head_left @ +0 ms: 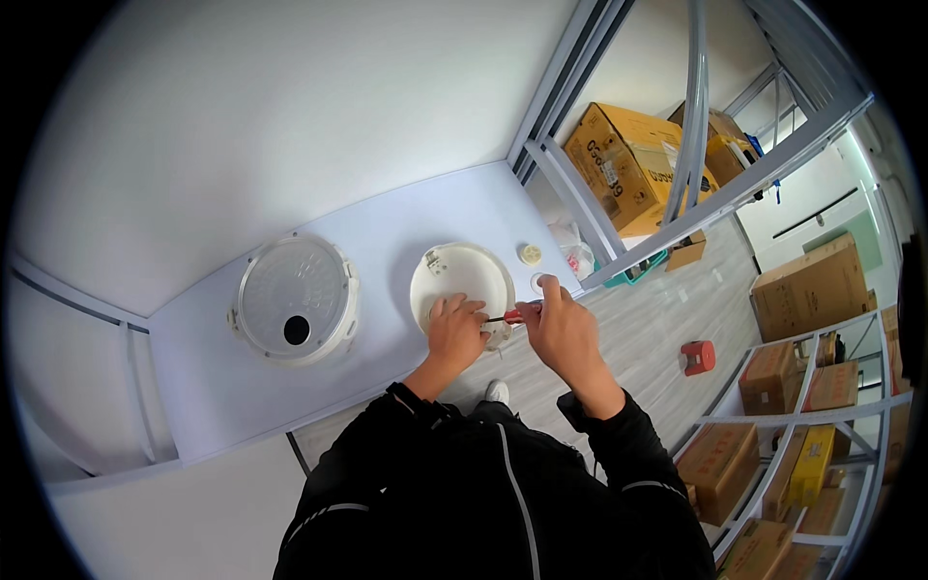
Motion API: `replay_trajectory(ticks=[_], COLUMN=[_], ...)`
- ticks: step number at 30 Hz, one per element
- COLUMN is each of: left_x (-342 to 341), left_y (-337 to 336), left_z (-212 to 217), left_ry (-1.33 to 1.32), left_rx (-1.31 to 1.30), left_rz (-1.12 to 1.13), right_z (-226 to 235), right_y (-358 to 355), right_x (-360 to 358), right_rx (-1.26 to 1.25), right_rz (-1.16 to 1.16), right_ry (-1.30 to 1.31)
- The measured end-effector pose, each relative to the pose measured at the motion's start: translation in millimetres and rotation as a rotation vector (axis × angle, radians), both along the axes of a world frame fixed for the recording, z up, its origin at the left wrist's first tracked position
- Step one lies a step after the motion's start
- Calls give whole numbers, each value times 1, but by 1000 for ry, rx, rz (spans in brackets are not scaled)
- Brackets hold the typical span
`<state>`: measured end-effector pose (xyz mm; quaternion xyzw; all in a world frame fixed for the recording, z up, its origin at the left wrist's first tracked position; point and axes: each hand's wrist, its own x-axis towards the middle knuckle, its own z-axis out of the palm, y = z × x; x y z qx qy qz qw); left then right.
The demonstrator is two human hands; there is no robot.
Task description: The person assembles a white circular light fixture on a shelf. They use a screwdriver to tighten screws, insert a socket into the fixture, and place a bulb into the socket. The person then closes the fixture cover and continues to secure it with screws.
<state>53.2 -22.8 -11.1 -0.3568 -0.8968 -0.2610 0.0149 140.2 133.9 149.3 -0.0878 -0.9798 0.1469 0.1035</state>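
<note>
A white, shallow round tub sits on the pale tabletop in front of me, with small fittings on its far left inner wall. My left hand is closed over its near edge, fingers reaching inside. In my right hand is a screwdriver with a red handle and dark shaft, held nearly level and pointing left. Its tip reaches the tub's near side beside my left fingers; the exact contact point is too small to make out.
Left on the table stands a white drum-shaped unit with a clear lid and black round spot. A cream round cap lies near the right edge. Metal framing, cartons, a red stool and loaded shelves are to the right.
</note>
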Motion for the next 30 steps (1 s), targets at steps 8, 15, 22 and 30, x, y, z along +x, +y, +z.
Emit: replay_trajectory(ticks=[8, 15, 22, 30], left_x=[4, 10, 19, 27], left_y=[4, 11, 22, 33], left_z=[-2, 3, 4, 5], left_ry=[61, 44, 43, 47], left_rx=[9, -5, -12, -10], left_rz=[22, 106, 185, 287], right_z=[10, 13, -1, 3], right_y=[3, 11, 37, 49], right_x=[4, -3, -6, -19], right_rx=[99, 163, -7, 14], right_rz=[150, -36, 293, 418], right_ry=[144, -230, 60, 259])
